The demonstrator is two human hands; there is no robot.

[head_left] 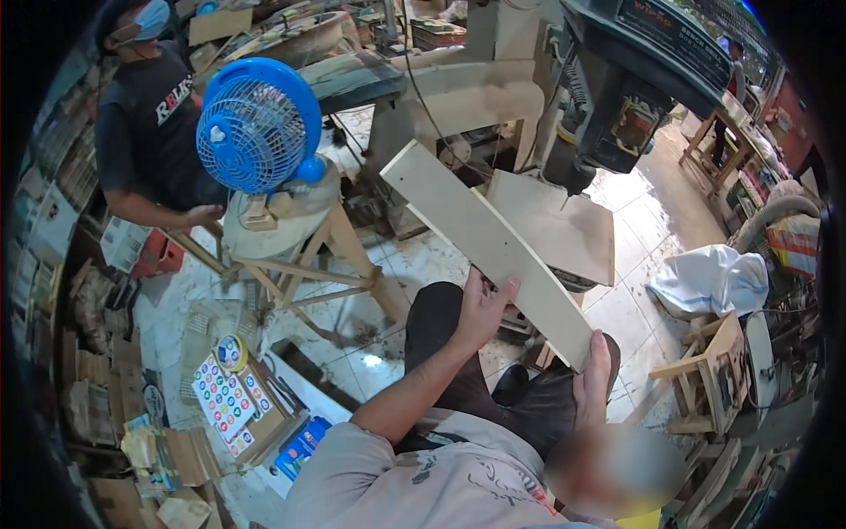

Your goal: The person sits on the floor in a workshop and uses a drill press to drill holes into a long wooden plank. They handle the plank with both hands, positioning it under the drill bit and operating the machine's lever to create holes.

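Head view: a long pale board [471, 225] is held slantwise above the lap [524, 397], in front of the drill press [608, 115]. Its side is gripped partway along by the left hand [487, 307], its near end by the right hand [596, 370]. Small dark spots, perhaps holes, are seen on its face, so some drilling may be done; what is left cannot be told. Whether the press's tabletop [577, 231] is touched is unclear.

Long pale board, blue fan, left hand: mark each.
Long pale board [480, 242], head view: middle of its broad face.
Blue fan [257, 137], head view: its grille.
Left hand [482, 312], head view: back of the hand.
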